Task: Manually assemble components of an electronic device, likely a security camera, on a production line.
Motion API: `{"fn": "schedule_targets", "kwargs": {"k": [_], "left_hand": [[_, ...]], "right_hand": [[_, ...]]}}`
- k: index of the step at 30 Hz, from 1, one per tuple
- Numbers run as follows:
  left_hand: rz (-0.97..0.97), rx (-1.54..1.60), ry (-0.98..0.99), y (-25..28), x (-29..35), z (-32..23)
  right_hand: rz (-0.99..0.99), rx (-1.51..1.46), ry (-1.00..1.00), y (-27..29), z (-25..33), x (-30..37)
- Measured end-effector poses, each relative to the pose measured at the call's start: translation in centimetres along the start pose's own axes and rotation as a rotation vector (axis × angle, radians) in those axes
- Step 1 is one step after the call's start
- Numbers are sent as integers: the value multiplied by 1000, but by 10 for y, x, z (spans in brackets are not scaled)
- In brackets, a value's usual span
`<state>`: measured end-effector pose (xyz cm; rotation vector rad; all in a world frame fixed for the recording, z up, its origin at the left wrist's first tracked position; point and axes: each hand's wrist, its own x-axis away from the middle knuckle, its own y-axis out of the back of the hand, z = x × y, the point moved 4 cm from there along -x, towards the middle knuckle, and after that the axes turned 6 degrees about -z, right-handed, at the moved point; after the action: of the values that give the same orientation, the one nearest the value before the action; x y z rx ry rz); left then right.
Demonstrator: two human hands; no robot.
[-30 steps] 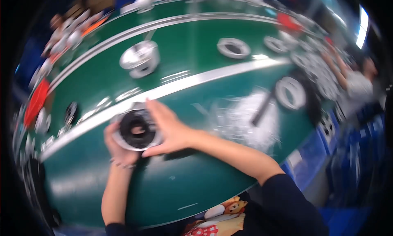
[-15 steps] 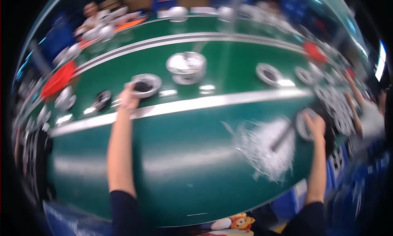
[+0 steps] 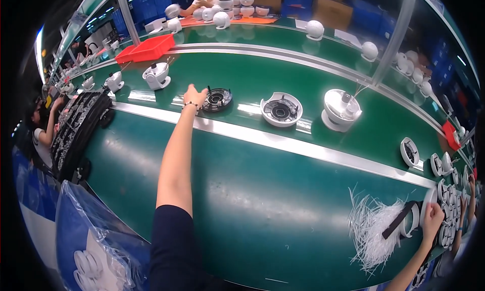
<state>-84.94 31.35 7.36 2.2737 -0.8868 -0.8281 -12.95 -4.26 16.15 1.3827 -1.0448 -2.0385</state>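
Note:
My left hand [image 3: 194, 98], a beaded band at its wrist, reaches over the far green surface with fingers apart. Close by its thumb side lies a black round slotted part [image 3: 217, 99]; whether they touch I cannot tell. To the right sits a white round shell [image 3: 267, 117] with a black part inside. Farther right stands a white rounded housing [image 3: 339, 109] with thin wires sticking up. At the right, my right hand [image 3: 432, 219] is closed on a white round part [image 3: 429, 196], seen nearly edge-on. Beside it are a white ring [image 3: 413, 221] and a black flat bar [image 3: 398, 221].
A pile of thin white strips [image 3: 373, 235] covers the near table's right side. Several white shells [image 3: 445, 215] crowd beyond my right hand. Black racked parts [image 3: 80, 124] stand left, above a clear plastic bag [image 3: 96, 215]. A metal rail [image 3: 262, 136] divides the green surfaces. Across sits another person.
The view has turned to the right and sharpened. My left hand has let go of the white shell with the black centre and is now left of it, by the black round part.

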Motion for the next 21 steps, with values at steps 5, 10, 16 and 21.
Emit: {"fn": "schedule_targets", "kwargs": {"k": [5,10,16,21], "left_hand": [[-18,60,-32,-16,21,-7],[-78,543,-116,1,47,5],[359,1062,50,47,165,-56],[500,1140,80,50,221,-47]], "right_hand": [[-31,-315,668,10,184,42],[269,-562,1063,-19,277,116],[565,-546,1044,-55,267,120],[388,-460,763,-51,293,102]]}}
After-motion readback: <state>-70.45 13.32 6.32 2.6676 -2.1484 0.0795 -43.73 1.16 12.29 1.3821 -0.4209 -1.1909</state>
